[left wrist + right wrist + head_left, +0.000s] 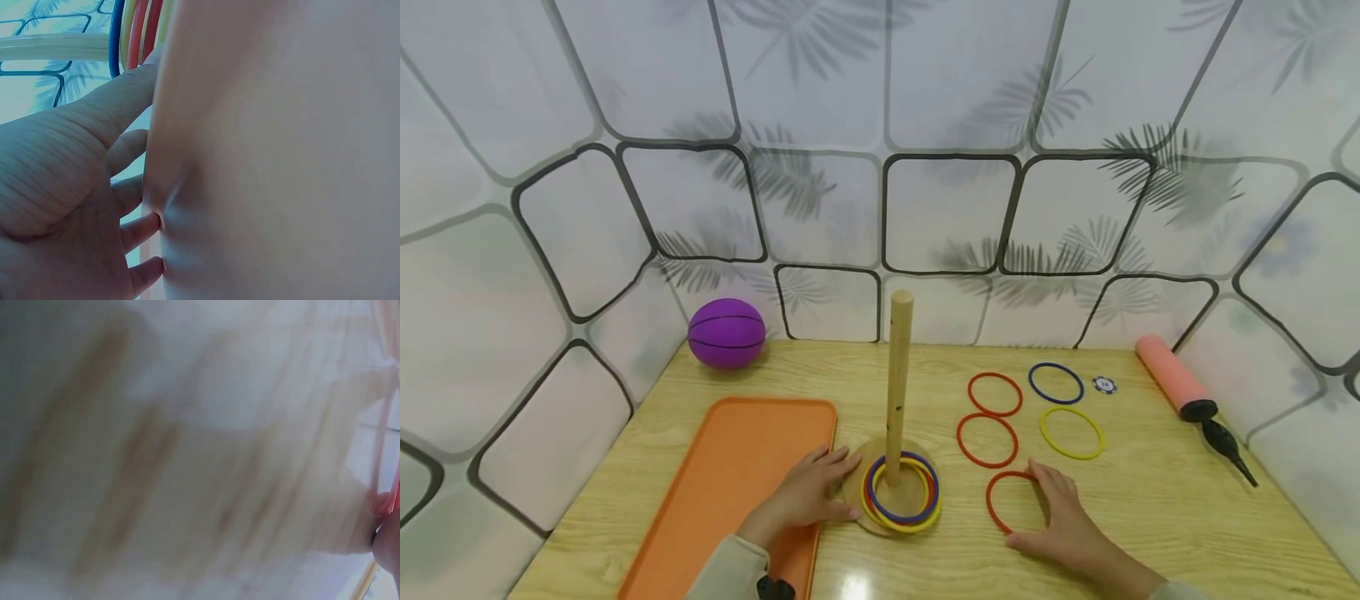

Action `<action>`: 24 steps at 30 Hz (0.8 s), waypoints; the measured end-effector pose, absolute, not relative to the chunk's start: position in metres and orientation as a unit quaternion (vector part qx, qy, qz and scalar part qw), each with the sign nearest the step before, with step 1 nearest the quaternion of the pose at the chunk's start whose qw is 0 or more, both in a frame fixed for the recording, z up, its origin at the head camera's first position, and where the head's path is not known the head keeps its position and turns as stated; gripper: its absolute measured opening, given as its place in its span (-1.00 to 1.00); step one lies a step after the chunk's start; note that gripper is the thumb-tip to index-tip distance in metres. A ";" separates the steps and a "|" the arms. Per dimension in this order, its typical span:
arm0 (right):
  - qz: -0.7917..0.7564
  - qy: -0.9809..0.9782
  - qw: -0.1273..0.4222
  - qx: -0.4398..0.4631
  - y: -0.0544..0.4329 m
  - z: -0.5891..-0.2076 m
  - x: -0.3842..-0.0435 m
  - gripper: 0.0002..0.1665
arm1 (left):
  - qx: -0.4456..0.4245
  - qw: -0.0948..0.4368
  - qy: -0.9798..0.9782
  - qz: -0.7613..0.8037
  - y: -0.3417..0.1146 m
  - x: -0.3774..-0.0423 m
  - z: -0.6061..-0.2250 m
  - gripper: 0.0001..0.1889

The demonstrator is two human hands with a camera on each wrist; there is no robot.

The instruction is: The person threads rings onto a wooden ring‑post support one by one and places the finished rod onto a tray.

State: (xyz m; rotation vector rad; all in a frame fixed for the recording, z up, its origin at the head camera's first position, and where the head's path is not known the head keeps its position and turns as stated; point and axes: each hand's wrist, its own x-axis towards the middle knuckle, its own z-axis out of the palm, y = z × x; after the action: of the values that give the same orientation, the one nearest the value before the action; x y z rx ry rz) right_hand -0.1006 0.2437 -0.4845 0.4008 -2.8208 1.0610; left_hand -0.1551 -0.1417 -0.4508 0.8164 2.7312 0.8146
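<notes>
A wooden peg [898,383] stands upright on a round wooden base [852,487] in the head view. Around its foot lie stacked rings, with a blue ring [937,493] on top and red and yellow ones below. My left hand [811,492] rests with spread fingers at the left edge of the base, beside the orange tray [756,442]. In the left wrist view, its fingertips [147,270] meet the tabletop side. My right hand [1067,525] grips a red ring [989,500] lying near the table's front, thumb and fingers on opposite parts of its rim.
Behind my right hand lie another red ring [958,437], a further red ring [969,390], a blue ring [1054,364] and a yellow ring [1078,457]. A poker chip [1104,384] and a pink hand pump [1174,379] are farther right. A purple ball [727,333] sits back left.
</notes>
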 end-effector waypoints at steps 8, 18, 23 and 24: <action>0.373 -0.919 0.040 0.119 0.245 -0.476 -0.100 0.30 | 0.273 0.103 0.915 0.277 -0.142 -0.153 -0.448 -0.20; 0.357 -0.909 0.096 0.194 0.243 -0.443 -0.112 0.25 | 0.271 0.103 0.917 0.274 -0.142 -0.154 -0.450 -0.18; 0.353 -0.897 0.124 0.236 0.243 -0.416 -0.122 0.26 | 0.274 0.097 0.918 0.269 -0.142 -0.155 -0.449 -0.19; 0.351 -0.895 0.132 0.244 0.243 -0.410 -0.124 0.27 | 0.275 0.096 0.918 0.269 -0.142 -0.155 -0.449 -0.19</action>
State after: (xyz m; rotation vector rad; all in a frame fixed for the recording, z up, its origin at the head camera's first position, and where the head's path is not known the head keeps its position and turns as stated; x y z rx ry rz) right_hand -0.1239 0.2431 -0.4102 0.7082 -2.5970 1.0176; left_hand -0.1550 -0.1423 -0.4489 0.8150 2.7189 0.7976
